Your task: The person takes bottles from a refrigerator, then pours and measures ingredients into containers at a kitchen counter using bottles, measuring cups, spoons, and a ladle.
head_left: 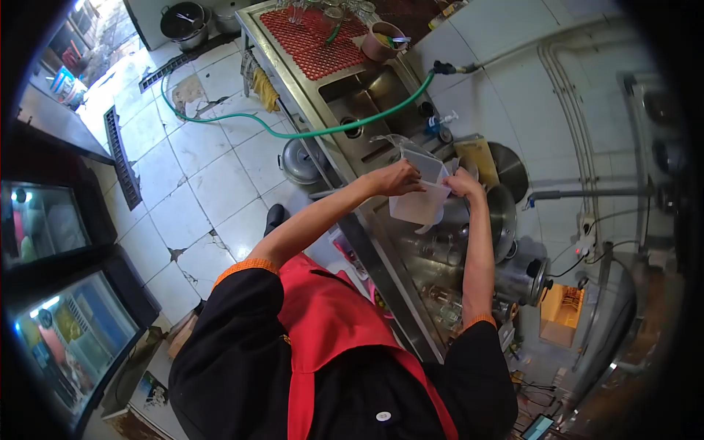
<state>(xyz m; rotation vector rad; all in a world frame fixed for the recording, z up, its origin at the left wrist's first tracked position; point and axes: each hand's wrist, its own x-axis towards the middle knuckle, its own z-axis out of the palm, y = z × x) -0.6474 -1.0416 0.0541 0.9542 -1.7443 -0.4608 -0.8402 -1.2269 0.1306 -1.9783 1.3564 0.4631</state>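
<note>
A translucent rectangular plastic container (418, 207) is held tilted over the steel counter beside the sink. My left hand (400, 178) is closed on the container's near left rim. My right hand (463, 183) grips its right side, the fingertips partly hidden. Just beyond the container is a clear, shiny shape (396, 139), perhaps splashing water or thin plastic; I cannot tell which. Behind my right hand stand a yellowish board (477, 163) and a round dark metal pan or lid (507, 172).
A green hose (293, 135) crosses the steel sink (367, 103) and hangs to the tiled floor. Glasses and a pink pot (381, 45) stand on a red mat (301, 40). Glass jars (444, 304) and metal pots crowd the counter's near end. A lidded pot (299, 163) sits below.
</note>
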